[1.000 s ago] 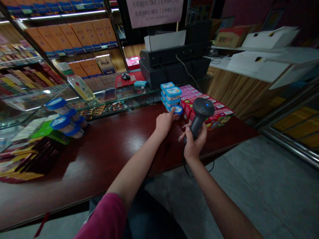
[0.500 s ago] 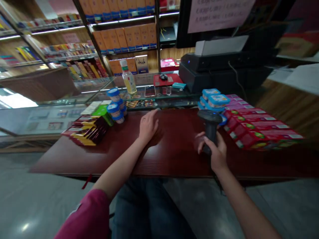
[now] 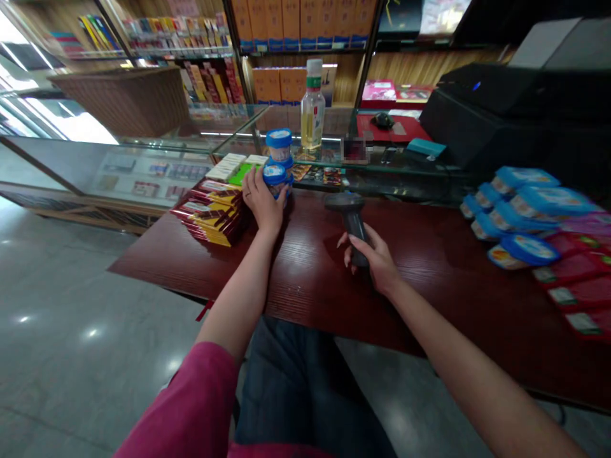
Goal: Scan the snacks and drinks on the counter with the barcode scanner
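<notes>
My left hand [image 3: 264, 202] is around a small tub with a blue lid [image 3: 275, 173], fingers on its left side and thumb on its right. Behind it, more tubs are stacked, a blue-lidded tub [image 3: 279, 145] on top. Just left of that hand lie a pile of dark red and yellow packets [image 3: 212, 210] and a bright green box [image 3: 245, 173]. My right hand [image 3: 375, 257] grips a black barcode scanner [image 3: 354, 222] by its handle, held over the dark red-brown table [image 3: 305, 280].
Blue-lidded tubs [image 3: 525, 203] and red packs [image 3: 577, 273] sit at the right. Beyond the table, a glass counter [image 3: 238, 137] carries a bottle [image 3: 312, 114], a mouse [image 3: 382, 120] and a black machine [image 3: 496, 121]. A woven basket [image 3: 124, 102] stands at the far left.
My left hand has gone from the bare tabletop to the left tub stack and closed on a tub. The scanner has shifted left with my right hand. My view has turned left.
</notes>
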A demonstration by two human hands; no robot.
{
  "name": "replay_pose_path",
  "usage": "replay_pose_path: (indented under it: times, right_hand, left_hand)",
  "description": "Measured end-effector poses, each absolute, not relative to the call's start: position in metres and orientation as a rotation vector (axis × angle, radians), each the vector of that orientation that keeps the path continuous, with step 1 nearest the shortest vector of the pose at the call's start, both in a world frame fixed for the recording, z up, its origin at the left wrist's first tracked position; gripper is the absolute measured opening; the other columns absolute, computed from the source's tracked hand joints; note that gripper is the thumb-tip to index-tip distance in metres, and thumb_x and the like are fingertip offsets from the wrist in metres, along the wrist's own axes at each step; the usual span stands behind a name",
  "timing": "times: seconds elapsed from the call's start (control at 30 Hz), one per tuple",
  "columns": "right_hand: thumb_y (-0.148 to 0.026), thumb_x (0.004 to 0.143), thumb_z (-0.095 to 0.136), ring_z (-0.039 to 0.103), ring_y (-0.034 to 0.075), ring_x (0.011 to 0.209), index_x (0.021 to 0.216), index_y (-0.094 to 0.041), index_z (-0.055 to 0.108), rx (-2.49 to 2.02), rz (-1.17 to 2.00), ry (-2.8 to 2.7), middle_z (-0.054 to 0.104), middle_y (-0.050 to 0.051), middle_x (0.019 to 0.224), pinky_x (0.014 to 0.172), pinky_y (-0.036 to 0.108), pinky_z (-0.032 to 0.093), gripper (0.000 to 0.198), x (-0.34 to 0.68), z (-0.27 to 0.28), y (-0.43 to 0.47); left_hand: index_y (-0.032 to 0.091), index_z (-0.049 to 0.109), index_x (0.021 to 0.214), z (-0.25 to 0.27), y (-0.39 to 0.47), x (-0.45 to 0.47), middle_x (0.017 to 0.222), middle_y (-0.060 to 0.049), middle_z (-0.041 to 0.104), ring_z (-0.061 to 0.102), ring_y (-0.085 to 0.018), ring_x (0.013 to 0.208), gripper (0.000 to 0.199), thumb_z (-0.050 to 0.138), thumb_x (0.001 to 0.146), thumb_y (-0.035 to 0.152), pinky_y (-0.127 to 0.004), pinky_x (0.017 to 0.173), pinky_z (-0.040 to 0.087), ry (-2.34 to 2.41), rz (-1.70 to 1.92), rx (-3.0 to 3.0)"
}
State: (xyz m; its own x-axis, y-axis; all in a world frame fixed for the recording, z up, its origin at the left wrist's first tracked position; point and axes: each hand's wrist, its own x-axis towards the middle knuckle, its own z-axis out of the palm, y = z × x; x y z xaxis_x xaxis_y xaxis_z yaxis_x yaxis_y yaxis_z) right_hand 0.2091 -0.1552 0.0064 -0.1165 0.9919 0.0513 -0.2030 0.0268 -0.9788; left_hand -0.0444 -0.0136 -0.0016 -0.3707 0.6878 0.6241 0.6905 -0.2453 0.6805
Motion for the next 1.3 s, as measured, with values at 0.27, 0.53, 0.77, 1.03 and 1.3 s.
replay_pose_path:
  times: [0.27, 0.53, 0.77, 1.03, 1.3]
  right_hand:
    - [-0.039, 0.073, 0.086, 0.052, 0.012, 0.06, 0.088, -0.022, 0.066, -0.89, 1.498, -1.085, 0.056, -0.002, 0.078, 0.043, 0.024, 0.053, 0.031, 0.222, 0.015, -0.165]
    - [-0.04, 0.079, 0.081, 0.049, 0.012, 0.052, 0.087, -0.023, 0.062, -0.834, 1.46, -1.089, 0.053, -0.003, 0.069, 0.038, 0.025, 0.048, 0.027, 0.223, 0.011, -0.175]
    - [-0.041, 0.08, 0.079, 0.05, 0.012, 0.049, 0.091, -0.025, 0.059, -0.91, 1.322, -1.086, 0.054, -0.005, 0.067, 0.039, 0.025, 0.046, 0.028, 0.216, 0.006, -0.18]
    - [-0.042, 0.079, 0.082, 0.052, 0.012, 0.045, 0.089, -0.024, 0.062, -0.917, 1.337, -1.134, 0.056, -0.005, 0.063, 0.039, 0.027, 0.047, 0.029, 0.21, 0.011, -0.182]
    - [-0.045, 0.081, 0.082, 0.052, 0.013, 0.045, 0.091, -0.025, 0.061, -0.916, 1.309, -1.146, 0.056, -0.005, 0.062, 0.039, 0.028, 0.047, 0.031, 0.211, 0.011, -0.183]
  left_hand:
    - [0.029, 0.054, 0.151, 0.001, -0.015, -0.042, 0.165, -0.012, 0.051, 0.035, -0.032, 0.163, 0.061, 0.074, 0.094, 0.044, -0.051, 0.135, 0.024, -1.682, -1.938, -2.037]
    - [0.023, 0.053, 0.149, -0.028, -0.011, 0.022, 0.149, -0.013, 0.066, 0.063, -0.028, 0.142, 0.072, 0.083, 0.091, 0.053, -0.044, 0.123, 0.048, -1.67, -2.865, -2.23]
    - [0.018, 0.068, 0.128, -0.024, -0.017, 0.019, 0.134, -0.011, 0.075, 0.07, -0.026, 0.129, 0.036, 0.077, 0.097, 0.034, -0.043, 0.111, 0.058, -1.923, -3.246, -2.029]
    - [0.021, 0.07, 0.125, -0.022, -0.013, 0.017, 0.132, -0.01, 0.076, 0.072, -0.024, 0.128, 0.032, 0.073, 0.1, 0.041, -0.037, 0.108, 0.059, -1.899, -3.409, -1.945]
    - [0.022, 0.065, 0.138, -0.024, -0.012, 0.017, 0.134, -0.008, 0.075, 0.075, -0.02, 0.119, 0.038, 0.07, 0.102, 0.033, -0.035, 0.104, 0.061, -1.975, -3.367, -1.891]
